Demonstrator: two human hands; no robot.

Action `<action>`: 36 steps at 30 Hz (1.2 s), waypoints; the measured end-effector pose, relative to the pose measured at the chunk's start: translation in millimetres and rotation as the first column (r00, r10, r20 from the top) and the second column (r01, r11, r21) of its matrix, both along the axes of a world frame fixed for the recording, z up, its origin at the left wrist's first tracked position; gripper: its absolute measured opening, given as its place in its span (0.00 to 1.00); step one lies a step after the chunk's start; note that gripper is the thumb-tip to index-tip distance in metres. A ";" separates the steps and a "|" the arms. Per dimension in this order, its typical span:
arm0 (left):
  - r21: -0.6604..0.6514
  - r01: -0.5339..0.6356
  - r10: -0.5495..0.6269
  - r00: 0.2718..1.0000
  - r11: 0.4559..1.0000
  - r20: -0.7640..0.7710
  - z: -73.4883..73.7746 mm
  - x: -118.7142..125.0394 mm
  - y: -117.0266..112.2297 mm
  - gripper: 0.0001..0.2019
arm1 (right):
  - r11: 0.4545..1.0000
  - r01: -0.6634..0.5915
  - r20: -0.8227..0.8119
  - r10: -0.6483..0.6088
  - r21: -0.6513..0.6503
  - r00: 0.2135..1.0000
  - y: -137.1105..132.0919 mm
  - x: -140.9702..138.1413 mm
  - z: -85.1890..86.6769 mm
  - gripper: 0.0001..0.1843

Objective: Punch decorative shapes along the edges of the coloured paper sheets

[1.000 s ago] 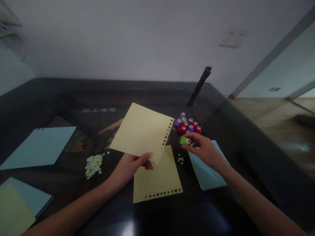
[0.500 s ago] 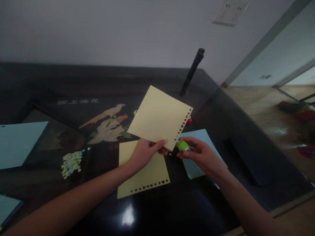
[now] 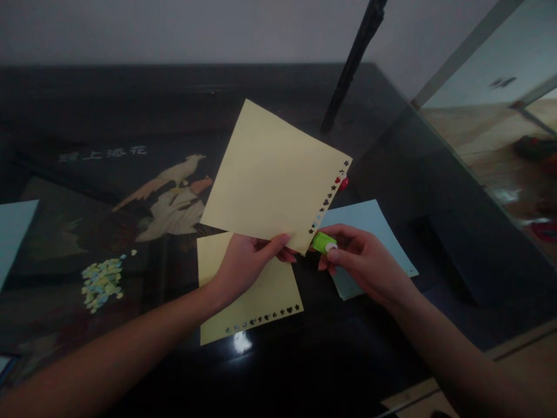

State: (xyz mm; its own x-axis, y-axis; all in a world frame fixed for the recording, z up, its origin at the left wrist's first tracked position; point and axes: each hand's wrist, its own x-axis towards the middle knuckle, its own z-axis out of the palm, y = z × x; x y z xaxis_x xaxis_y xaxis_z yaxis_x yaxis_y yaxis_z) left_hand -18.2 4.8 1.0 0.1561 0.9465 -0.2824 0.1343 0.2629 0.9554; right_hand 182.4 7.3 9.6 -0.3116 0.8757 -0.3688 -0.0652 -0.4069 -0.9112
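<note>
My left hand [image 3: 256, 261] pinches the lower corner of a square yellow sheet of paper [image 3: 274, 174], thumb on top. Small stars, hearts and other shapes are cut along the sheet's right edge. In my right hand [image 3: 361, 252] is a small green and white craft punch [image 3: 325, 242], closed in the fingers right at that edge, near the lowest cut star. Whether the paper sits inside the punch's slot I cannot tell. Beneath lies a second yellow sheet [image 3: 256, 290] with a row of cut shapes along its near edge. A red punch [image 3: 343, 183] shows partly behind the held sheet.
Light blue sheets [image 3: 369, 226] lie under and behind my right hand. A pile of tiny paper cut-outs [image 3: 103, 283] is at left, near another blue sheet [image 3: 13, 232]. A black pole [image 3: 352, 64] rises at the back of the dark glossy table [image 3: 270, 377].
The camera view has tilted down and shifted slightly. The green punch has turned a little and is closer to the held sheet's punched edge. Both hands keep their holds.
</note>
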 end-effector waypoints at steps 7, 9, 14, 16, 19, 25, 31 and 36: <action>0.000 0.015 -0.015 1.000 1.000 -0.013 -1.6 0.7 -1.0 0.11 | 1.000 -0.008 -0.001 0.008 0.020 1.000 -1.5 -3.5 1.1 0.17; 0.002 0.020 -0.020 1.000 1.000 -0.018 -2.2 0.4 -1.1 0.11 | 1.000 -0.005 0.006 0.004 0.031 1.000 -1.9 -3.8 0.7 0.17; 0.010 0.016 -0.015 1.000 1.000 -0.024 -2.0 0.1 -0.8 0.11 | 0.998 -0.001 0.020 0.000 0.061 1.000 -2.4 -4.1 -0.6 0.17; 0.015 0.007 -0.006 1.000 1.000 -0.015 -2.0 0.2 -0.7 0.11 | 0.998 0.001 0.031 -0.003 0.067 1.000 -2.2 -4.0 -0.9 0.17; 0.013 -0.002 0.003 1.000 1.000 -0.004 -2.1 0.8 -0.6 0.10 | 0.998 0.007 0.042 -0.010 0.063 0.999 -1.5 -4.1 -1.1 0.17; 0.004 -0.011 0.011 1.000 1.000 -0.003 -1.8 2.3 -1.0 0.10 | 0.999 0.018 0.042 -0.020 0.046 0.999 -1.7 -4.5 -0.8 0.16; 0.023 -0.007 0.007 1.000 1.000 0.000 -3.9 1.3 -1.6 0.10 | 0.999 0.011 0.048 -0.013 0.047 0.999 -2.5 -3.7 -1.3 0.17; 0.035 0.004 -0.003 1.000 0.999 -0.012 -3.6 0.3 -1.7 0.10 | 0.999 0.010 0.029 -0.011 0.037 1.000 -2.9 -3.9 -1.4 0.18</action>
State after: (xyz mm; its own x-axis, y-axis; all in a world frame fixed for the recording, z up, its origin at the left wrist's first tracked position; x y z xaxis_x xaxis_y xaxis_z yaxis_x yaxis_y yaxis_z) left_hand -17.9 3.1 -2.6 0.1564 0.9552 -0.2512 0.1466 0.2291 0.9623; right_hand 178.5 4.4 8.2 -0.2922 0.8922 -0.3445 -0.0427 -0.3720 -0.9273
